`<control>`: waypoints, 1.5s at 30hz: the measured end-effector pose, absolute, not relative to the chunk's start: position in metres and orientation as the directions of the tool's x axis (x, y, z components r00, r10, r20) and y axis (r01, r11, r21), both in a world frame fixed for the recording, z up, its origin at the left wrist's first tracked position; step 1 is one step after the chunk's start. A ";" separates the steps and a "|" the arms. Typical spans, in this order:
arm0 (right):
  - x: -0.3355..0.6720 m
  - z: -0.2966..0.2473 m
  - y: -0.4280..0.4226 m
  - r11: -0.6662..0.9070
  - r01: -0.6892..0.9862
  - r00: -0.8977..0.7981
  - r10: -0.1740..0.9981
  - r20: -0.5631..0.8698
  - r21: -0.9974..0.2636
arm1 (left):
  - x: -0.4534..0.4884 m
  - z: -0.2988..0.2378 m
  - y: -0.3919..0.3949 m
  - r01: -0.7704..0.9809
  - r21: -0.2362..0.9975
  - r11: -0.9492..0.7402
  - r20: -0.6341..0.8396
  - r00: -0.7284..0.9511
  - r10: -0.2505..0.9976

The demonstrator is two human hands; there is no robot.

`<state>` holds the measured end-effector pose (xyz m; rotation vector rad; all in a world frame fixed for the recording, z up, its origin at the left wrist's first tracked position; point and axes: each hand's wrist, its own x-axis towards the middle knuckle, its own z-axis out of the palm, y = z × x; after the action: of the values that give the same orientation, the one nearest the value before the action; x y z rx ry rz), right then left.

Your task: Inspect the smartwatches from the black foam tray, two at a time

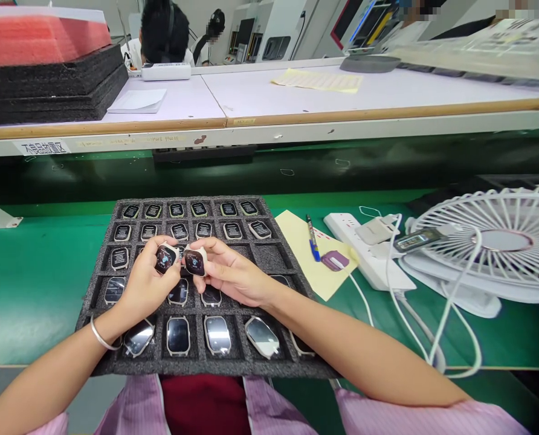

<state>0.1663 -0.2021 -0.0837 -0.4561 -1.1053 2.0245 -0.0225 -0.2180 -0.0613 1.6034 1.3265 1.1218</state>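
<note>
Over the middle of the dark foam tray, the left hand pinched 1 watch body between thumb and fingers, while the right hand gripped a 2nd watch body, the 2 pieces almost touching, faces turned up. Both hands were closed on their pieces and held just above the tray's 3rd row. Filled pockets lay at 12 o'clock and 6 o'clock from the hands; a few pockets at 3 o'clock looked empty. A yellow paper with a blue pen sat at 2 o'clock, a white power strip and a fan farther toward 3 o'clock. The likeliest trouble, judging by this grip, was the 2 cases knocking together and marking a face, or 1 slipping from the fingertips onto the glass of the pieces below.
</note>
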 end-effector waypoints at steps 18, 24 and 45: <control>0.167 -0.088 -0.197 -0.377 -0.454 -0.584 0.811 -0.051 -0.807 | -0.025 -0.065 -0.211 0.075 0.997 0.029 -0.034 0.067 0.997; 0.168 -0.086 -0.192 -0.419 -0.451 -0.530 0.836 -0.141 -0.788 | -0.023 -0.062 -0.210 -0.190 0.957 0.218 -0.198 0.119 0.973; 0.171 -0.091 -0.191 -0.185 -0.311 -0.492 0.870 -0.009 -0.932 | -0.026 -0.060 -0.210 -0.185 0.960 0.212 -0.180 0.179 0.967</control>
<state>0.1709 -0.1911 -0.0911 -0.7234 -1.2222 1.7948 -0.0259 -0.2100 -0.0600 0.9901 1.0335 1.0388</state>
